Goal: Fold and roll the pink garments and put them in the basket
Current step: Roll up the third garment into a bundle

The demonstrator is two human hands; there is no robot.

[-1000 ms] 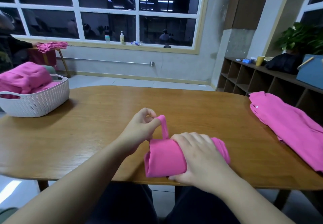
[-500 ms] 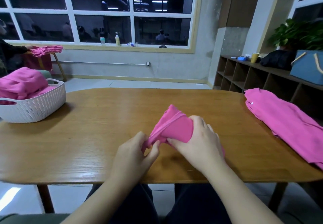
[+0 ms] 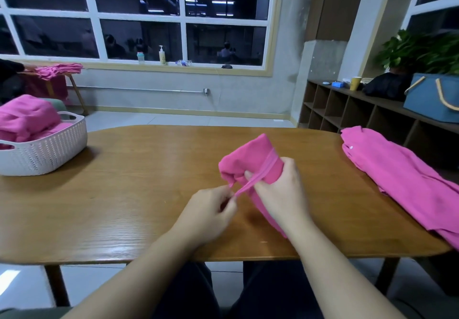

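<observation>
A rolled pink garment (image 3: 250,159) is tilted up off the wooden table (image 3: 139,184) near its middle. My right hand (image 3: 280,194) grips the roll from the near side, thumb hooked under a hem band. My left hand (image 3: 211,211) pinches the end of that stretched pink hem band and pulls it toward me. A white woven basket (image 3: 47,149) stands at the table's far left, with rolled pink garments (image 3: 24,117) piled in it. More pink garments (image 3: 402,182) lie flat along the table's right side.
A cubby shelf (image 3: 360,112) runs along the right wall with a blue bag (image 3: 432,100), a yellow cup and a plant on top. Another pink cloth (image 3: 59,70) lies on a small stand at the far left, beside a person's sleeve.
The roll has been lifted from lying flat under my right hand to tilted up. My left hand moved from the roll's far side to the near side, still pinching the hem band.
</observation>
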